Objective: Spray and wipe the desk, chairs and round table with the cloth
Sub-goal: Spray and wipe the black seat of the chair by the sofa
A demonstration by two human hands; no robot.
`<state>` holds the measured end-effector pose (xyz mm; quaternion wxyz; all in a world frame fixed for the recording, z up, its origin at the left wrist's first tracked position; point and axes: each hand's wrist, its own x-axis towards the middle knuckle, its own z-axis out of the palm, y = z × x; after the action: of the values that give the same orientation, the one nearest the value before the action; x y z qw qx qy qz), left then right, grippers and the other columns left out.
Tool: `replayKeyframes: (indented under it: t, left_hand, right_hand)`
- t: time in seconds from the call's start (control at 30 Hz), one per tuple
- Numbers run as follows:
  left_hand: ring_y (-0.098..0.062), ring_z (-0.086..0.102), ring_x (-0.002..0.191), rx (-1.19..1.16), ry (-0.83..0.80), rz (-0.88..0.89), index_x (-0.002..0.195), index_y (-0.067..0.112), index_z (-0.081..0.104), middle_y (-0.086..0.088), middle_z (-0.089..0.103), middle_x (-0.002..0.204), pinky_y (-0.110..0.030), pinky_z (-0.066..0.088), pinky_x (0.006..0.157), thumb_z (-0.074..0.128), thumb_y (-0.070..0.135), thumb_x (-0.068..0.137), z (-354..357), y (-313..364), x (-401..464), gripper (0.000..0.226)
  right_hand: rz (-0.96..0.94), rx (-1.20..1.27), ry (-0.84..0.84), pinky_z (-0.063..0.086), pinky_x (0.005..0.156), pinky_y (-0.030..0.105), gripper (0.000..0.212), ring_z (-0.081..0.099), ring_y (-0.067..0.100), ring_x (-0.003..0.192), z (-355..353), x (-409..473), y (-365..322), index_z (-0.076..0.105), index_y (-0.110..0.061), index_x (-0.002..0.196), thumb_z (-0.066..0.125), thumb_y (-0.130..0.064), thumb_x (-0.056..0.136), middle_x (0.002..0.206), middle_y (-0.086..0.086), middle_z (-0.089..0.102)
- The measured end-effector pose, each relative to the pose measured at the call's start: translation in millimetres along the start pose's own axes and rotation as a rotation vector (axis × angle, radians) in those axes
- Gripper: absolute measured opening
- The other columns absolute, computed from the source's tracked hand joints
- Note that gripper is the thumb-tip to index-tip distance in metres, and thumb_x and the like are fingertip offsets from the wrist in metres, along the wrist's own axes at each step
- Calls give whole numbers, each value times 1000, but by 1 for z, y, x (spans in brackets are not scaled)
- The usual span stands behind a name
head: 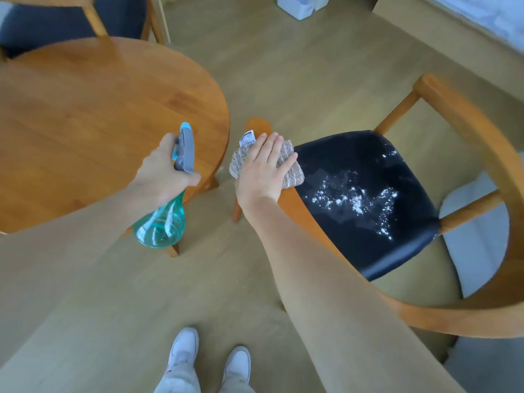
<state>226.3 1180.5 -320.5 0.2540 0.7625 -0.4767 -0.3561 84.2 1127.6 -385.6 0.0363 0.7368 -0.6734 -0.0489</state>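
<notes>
My left hand point(163, 173) grips the neck of a teal spray bottle point(161, 222) with a grey trigger head, held over the near edge of the round wooden table point(85, 114). My right hand point(262, 168) lies flat with straight fingers on a beige cloth point(292, 168), pressing it onto the front left corner of a wooden chair point(465, 120). The chair's dark seat point(368, 199) carries white spray droplets in its middle. A white label point(247, 138) sticks out from the cloth beyond my fingertips.
A second chair point(71, 21) with a dark cushion stands behind the round table at the top left. A white box point(300, 5) sits on the wooden floor at the top. My two white shoes point(209, 361) are at the bottom.
</notes>
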Motion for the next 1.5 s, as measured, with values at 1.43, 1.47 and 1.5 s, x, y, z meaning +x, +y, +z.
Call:
replayKeyframes:
  t: [1.43,1.47,1.5]
  left_hand:
    - [-13,54,83,-14,-294,272,118,27,42,16,51,98,-24,39,67,65,1,74,148,34,-175,56]
    - [-13,53,84,-13,-292,276,119,26,42,15,51,98,-23,38,67,66,1,74,149,36,-176,57]
    - [-14,53,86,-10,-292,280,120,26,42,13,51,98,-23,37,67,66,1,74,148,38,-176,57]
  right_hand:
    - [-314,-328,-100,-6,115,52,92,-6,26,147,15,-215,268,-4,-13,151,49,-56,90,160,8,-1]
    - [-264,-306,-93,-8,114,54,94,-8,28,147,16,-217,264,-6,-15,151,54,-53,89,160,10,-3]
    - [-200,-273,-89,-8,113,56,97,-9,30,146,17,-221,259,-8,-17,151,59,-48,87,159,12,-6]
